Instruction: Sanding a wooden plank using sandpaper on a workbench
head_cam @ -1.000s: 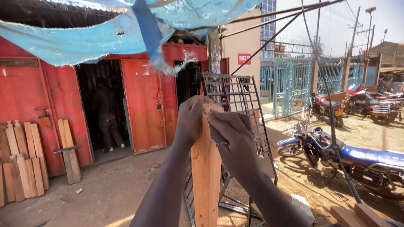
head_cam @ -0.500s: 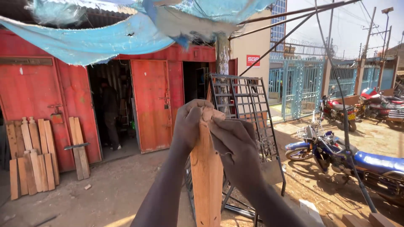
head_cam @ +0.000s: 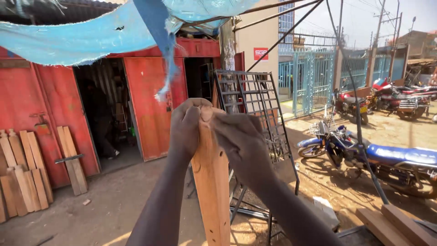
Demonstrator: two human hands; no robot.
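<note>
Left hand (head_cam: 185, 130) is curled tight round the top of an upright wooden plank (head_cam: 211, 191), fingers wrapped over its narrow upper end; right hand (head_cam: 239, 141) presses against the same end from the other side, its fingers bent over the wood too, so both have hold of one board; held up at arm's length like that, it seems to me the person is steadying it near eye level to look along it. Behind the plank leans one black metal grille (head_cam: 255, 118), propped against a post. Over by the red container wall (head_cam: 27, 105) a stack of shaped planks (head_cam: 22, 177) rests on end, roughly ten, I cannot count them surely; two more boards (head_cam: 391, 223) lie at the lower right; one blue motorcycle (head_cam: 378, 157) is parked near, others well apart by the blue gate (head_cam: 309, 77).
</note>
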